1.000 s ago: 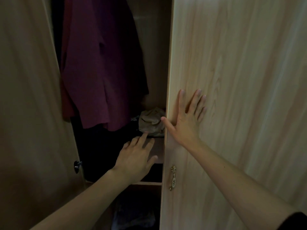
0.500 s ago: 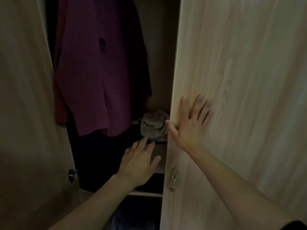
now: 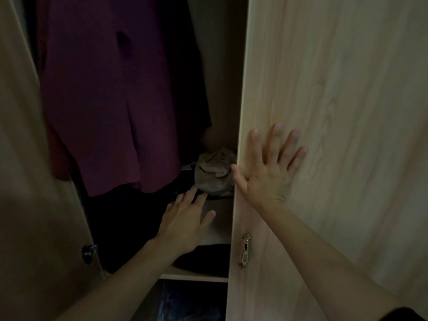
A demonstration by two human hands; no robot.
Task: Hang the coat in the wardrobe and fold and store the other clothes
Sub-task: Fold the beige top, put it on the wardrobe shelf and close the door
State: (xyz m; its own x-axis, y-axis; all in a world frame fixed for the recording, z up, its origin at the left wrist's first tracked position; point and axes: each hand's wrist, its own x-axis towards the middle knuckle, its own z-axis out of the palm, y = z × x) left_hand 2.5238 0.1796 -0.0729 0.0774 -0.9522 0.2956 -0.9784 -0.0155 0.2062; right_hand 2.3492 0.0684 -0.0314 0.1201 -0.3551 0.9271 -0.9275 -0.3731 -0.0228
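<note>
The pale wooden wardrobe door (image 3: 324, 112) takes her right hand (image 3: 266, 174), fingers spread flat. Inside hangs the plum cloth coat (image 3: 108, 100). Her left hand (image 3: 185, 218), fingers loosely splayed and empty, nears a crumpled beige garment (image 3: 214, 174): soft, light, best scooped from underneath.

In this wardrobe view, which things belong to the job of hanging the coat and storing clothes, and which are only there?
Belong to the job:
maroon coat, hanging inside
beige bundled garment on the shelf
dark clothes by the left hand
right wardrobe door, under the flat right hand

Only there:
brass door handle
left door knob
</note>
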